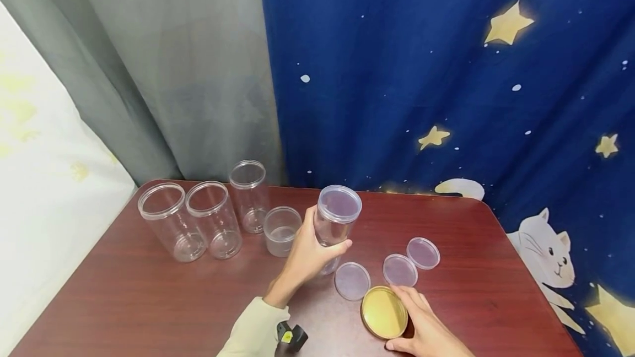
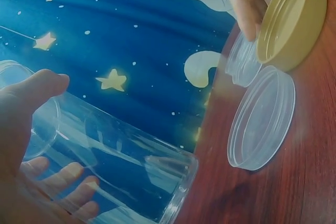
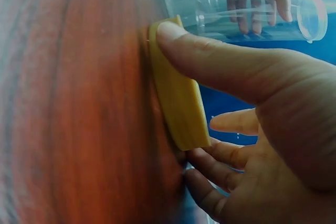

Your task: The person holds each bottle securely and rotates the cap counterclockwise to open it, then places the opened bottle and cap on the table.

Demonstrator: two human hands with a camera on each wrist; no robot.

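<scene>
My left hand (image 1: 305, 255) grips a tall clear plastic jar (image 2: 121, 150) around its side, a little above the table. A see-through lid (image 1: 340, 203) appears to cover the jar's top. At the front right, my right hand (image 1: 421, 324) holds a gold lid (image 1: 384, 313) by its rim, thumb on the near side and fingers on the far side. The gold lid lies at the table, hollow side up. Beside it are a clear lid (image 1: 352, 281), a second clear lid (image 1: 399, 270) and a third clear lid (image 1: 423, 253).
Three tall open jars stand at the back left: the left jar (image 1: 168, 225), the middle jar (image 1: 213, 222) and the rear jar (image 1: 250, 197). A short clear tub (image 1: 280, 238) stands next to my left hand. Curtains (image 1: 347, 70) hang behind the brown table (image 1: 149, 302).
</scene>
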